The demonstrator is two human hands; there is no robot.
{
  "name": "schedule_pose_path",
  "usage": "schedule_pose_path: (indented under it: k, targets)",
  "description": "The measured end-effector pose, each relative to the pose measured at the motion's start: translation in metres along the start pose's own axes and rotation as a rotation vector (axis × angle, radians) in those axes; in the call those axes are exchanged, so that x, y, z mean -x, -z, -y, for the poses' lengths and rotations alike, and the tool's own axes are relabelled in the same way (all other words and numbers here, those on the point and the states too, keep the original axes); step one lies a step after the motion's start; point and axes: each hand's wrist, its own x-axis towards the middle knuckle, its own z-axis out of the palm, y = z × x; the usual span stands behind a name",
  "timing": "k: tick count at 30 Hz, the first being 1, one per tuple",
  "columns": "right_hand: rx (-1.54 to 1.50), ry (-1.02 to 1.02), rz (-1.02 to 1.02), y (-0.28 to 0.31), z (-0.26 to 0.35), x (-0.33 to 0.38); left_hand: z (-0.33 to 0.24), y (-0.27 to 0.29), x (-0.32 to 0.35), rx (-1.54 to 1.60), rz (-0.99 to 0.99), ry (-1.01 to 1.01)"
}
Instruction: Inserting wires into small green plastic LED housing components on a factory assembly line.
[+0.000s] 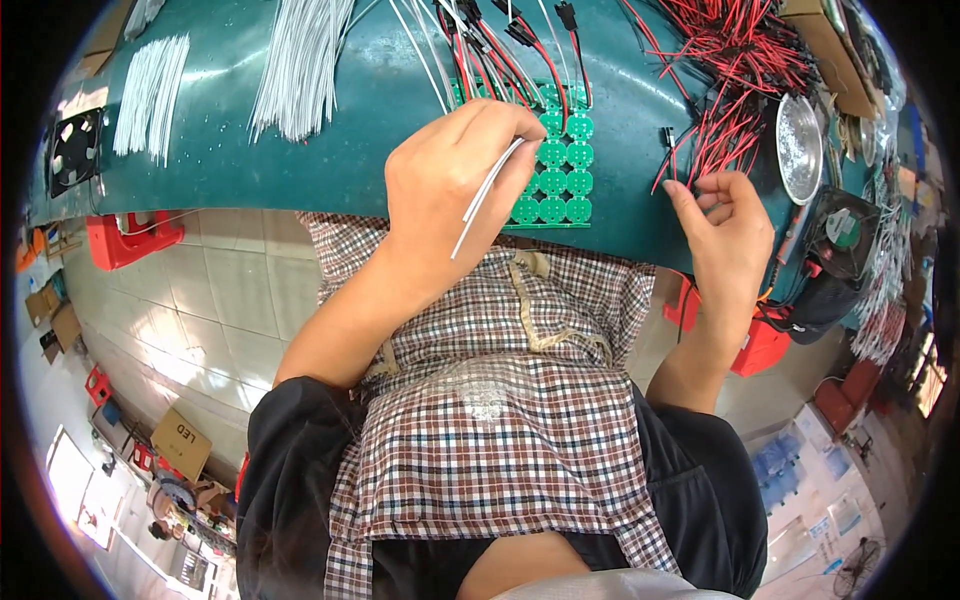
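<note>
My left hand is closed in a pinch on a few thin white wires, whose ends stick out below the fingers. It hangs over the left part of a green panel of round circuit boards. Red-and-black leads with black plugs lie across the panel's far side, mixed with white wires. Off to the right, my right hand has its thumb and index finger apart, the other fingers curled. Its thumb tip is at the lower end of a single red-and-black lead, beside a loose pile of such leads.
Two bundles of white wires lie on the green tabletop at the left, near a black fan. A larger heap of red-and-black leads, a round metal dish and a soldering-iron-like tool are at the right.
</note>
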Motion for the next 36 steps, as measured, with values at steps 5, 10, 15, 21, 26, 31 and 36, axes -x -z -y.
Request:
schedule_pose_path:
  k: [5,10,15,21,26,31,36]
  targets:
    - [-0.013,0.015,0.068,-0.009,-0.003,-0.003,0.002,-0.004,0.0,-0.006,-0.029,-0.034]
    - [0.034,0.077,-0.007,-0.013,0.003,-0.004,0.001,-0.005,0.0,-0.034,-0.027,-0.028]
    - [0.013,-0.029,0.001,-0.002,0.014,-0.002,-0.001,-0.003,-0.001,-0.079,-0.017,-0.045]
    - [-0.474,-0.079,0.014,-0.003,0.014,-0.001,-0.007,0.003,-0.009,-0.169,0.089,-0.025]
    - [-0.645,0.003,0.1,-0.001,0.012,-0.003,-0.01,0.006,-0.017,-0.217,0.201,0.039]
    - [-0.854,-0.008,0.087,-0.016,0.013,-0.008,-0.01,0.003,-0.021,-0.359,0.203,0.027]
    - [-0.998,-0.061,0.101,-0.026,0.017,-0.008,-0.013,-0.002,-0.021,-0.405,0.195,0.019]
